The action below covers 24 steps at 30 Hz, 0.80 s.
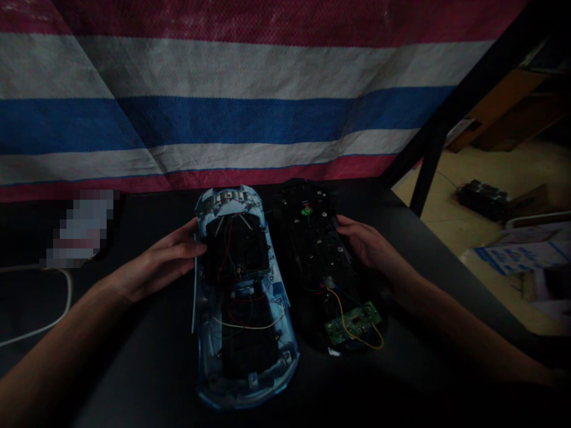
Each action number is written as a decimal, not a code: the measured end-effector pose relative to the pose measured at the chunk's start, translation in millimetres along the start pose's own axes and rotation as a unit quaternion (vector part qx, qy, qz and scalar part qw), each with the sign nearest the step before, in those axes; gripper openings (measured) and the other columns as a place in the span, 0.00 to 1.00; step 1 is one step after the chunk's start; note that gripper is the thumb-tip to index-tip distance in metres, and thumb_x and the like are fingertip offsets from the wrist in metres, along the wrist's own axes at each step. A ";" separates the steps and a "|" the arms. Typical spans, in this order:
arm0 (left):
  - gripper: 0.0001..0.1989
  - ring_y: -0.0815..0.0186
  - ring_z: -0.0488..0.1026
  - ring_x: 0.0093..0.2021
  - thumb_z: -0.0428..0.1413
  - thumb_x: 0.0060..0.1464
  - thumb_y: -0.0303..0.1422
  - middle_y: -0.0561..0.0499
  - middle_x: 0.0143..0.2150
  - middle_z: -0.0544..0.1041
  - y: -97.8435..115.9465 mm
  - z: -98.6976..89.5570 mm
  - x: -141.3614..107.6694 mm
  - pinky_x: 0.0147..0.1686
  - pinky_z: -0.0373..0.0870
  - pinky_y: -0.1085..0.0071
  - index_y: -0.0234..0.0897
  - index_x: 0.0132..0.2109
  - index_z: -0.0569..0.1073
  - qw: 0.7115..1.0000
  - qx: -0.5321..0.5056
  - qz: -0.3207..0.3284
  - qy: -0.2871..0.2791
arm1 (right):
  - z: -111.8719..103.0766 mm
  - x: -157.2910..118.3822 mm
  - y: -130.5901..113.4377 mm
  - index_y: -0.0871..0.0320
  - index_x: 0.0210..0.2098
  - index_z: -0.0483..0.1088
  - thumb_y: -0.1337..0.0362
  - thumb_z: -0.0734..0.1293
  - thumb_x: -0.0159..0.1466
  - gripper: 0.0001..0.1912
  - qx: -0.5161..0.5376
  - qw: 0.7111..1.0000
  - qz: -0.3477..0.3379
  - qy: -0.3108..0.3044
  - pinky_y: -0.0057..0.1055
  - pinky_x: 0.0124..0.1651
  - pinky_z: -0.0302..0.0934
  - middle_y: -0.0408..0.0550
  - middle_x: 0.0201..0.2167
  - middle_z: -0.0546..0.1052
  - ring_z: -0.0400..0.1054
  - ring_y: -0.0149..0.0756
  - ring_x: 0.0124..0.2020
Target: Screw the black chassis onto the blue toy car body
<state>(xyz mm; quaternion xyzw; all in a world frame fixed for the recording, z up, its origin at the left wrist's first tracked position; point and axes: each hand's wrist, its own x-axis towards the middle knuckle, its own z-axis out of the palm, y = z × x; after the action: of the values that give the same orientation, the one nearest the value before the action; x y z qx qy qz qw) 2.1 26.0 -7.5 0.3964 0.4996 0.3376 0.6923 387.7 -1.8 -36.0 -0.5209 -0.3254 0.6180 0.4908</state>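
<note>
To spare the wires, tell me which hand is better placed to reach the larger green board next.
The right hand, likely: it is at the side of the black car base, nearer the larger green board. The left hand is farther, at the blue car shell.

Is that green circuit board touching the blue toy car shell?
Apart. The head view shows the green circuit board right of the blue toy car shell, with dark space between their edges.

Car shell (243, 294) left of chassis (312, 238) on tabletop (151, 362)
Circuit board (354, 323) on the chassis's near end; sheet (223, 116) behind both.
</note>
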 end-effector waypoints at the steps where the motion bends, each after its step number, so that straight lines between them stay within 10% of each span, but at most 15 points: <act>1: 0.33 0.52 0.79 0.54 0.68 0.47 0.31 0.51 0.53 0.82 0.2 0.4 -0.2 0.48 0.79 0.65 0.51 0.61 0.74 1.000 -0.001 -0.002 0.002 | 0.1 0.1 0.0 0.49 0.49 0.75 0.61 0.72 0.56 0.20 -0.002 1.000 0.000 0.001 0.37 0.46 0.69 0.41 0.40 0.82 0.77 0.43 0.43; 24: 0.35 0.56 0.80 0.54 0.65 0.54 0.32 0.52 0.59 0.81 3.8 3.0 -2.8 0.49 0.79 0.69 0.49 0.68 0.67 0.998 -0.009 -0.004 -0.063 | 1.7 -3.5 -4.7 0.51 0.51 0.75 0.58 0.70 0.57 0.21 -0.030 0.999 -0.002 -0.040 0.36 0.39 0.66 0.43 0.39 0.83 0.76 0.42 0.37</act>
<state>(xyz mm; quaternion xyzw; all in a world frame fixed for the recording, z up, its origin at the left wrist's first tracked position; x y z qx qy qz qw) 3.9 24.7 -2.4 0.4088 0.4531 0.3137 0.7275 387.3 -3.5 -30.1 -0.5097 -0.3643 0.6273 0.4625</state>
